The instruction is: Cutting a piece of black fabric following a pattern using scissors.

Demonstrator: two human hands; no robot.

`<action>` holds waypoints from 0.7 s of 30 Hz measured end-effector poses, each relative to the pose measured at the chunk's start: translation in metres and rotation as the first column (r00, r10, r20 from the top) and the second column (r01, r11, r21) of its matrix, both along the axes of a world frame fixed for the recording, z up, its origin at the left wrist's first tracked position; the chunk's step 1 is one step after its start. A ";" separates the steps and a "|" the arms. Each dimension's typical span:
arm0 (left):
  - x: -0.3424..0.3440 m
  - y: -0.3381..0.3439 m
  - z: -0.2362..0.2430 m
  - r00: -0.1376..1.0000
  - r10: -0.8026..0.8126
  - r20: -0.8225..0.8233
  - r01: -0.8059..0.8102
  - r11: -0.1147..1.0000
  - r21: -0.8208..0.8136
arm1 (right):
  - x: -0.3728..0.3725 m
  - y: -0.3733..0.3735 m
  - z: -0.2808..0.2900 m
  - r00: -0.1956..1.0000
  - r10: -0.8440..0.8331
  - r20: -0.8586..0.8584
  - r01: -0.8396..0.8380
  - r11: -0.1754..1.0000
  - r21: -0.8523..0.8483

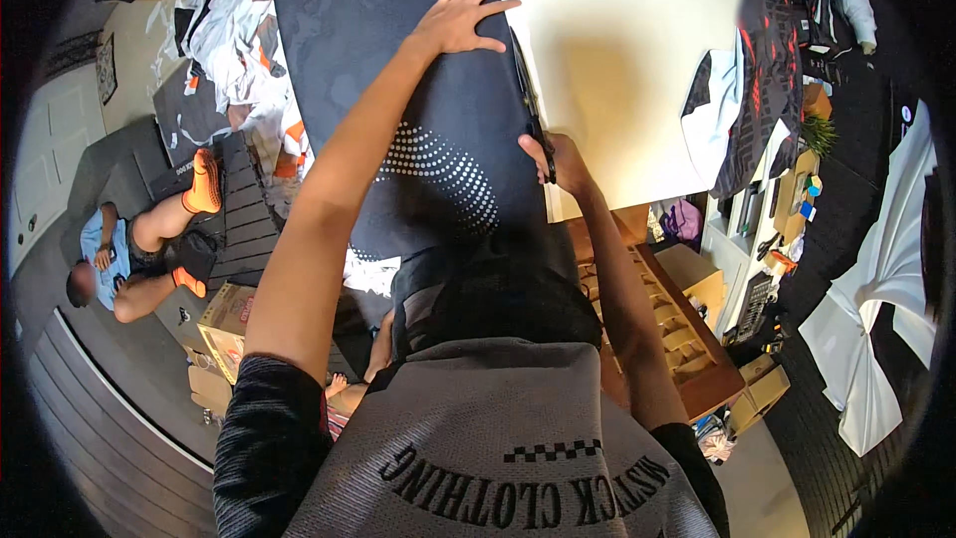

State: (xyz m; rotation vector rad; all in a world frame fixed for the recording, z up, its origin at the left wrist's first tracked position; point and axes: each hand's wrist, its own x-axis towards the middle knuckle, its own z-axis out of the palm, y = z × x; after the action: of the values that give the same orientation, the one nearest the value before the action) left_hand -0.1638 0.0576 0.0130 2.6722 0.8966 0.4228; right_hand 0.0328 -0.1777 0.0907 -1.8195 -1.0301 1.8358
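A wide sheet of black fabric (349,50) with a curved band of white dots (443,169) lies over the left part of the cream tabletop (597,70). My left hand (460,20) rests flat on it near its right edge, fingers spread. Lower down that same edge, my right hand (566,161) grips black-handled scissors (533,115), its fingers wrapped round the handles. The blades point away from me along the fabric's edge. Whether they are parted I cannot make out.
White and orange fabric scraps (234,30) heap up at the left. Dark, red-patterned fabric (767,80) hangs over the table's right side. A wooden chair (687,329) stands near my right forearm. Further left, a person in orange socks (149,239) sits on a grey sofa (110,174).
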 end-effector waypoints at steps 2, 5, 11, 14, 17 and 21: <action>0.000 -0.001 -0.001 1.000 0.007 -0.018 -0.007 1.000 0.004 | -0.003 0.004 0.001 0.999 0.018 0.049 -0.020 0.999 0.045; 0.000 -0.002 -0.001 0.999 0.018 -0.038 -0.018 1.000 0.006 | -0.006 0.006 0.001 0.994 0.039 0.098 -0.048 0.995 0.088; -0.001 -0.002 0.001 1.000 0.008 -0.022 -0.008 1.000 -0.006 | -0.006 0.005 -0.003 0.999 -0.008 0.044 0.007 1.000 0.028; -0.001 -0.002 0.000 1.000 0.010 -0.022 -0.010 1.000 -0.012 | -0.008 0.005 -0.003 0.998 -0.025 0.060 0.025 1.000 0.010; -0.001 -0.002 0.001 1.000 0.011 -0.023 -0.011 1.000 -0.012 | -0.010 0.005 -0.001 0.997 -0.033 0.077 0.031 0.999 0.019; -0.001 -0.001 0.002 1.000 0.010 -0.029 -0.011 1.000 -0.013 | -0.011 0.005 0.000 0.996 -0.047 0.080 0.044 0.999 0.032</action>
State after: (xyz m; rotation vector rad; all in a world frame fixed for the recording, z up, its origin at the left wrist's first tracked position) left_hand -0.1643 0.0561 0.0152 2.6689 0.9192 0.3796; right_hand 0.0215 -0.1722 0.0907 -1.8972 -1.0301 1.7245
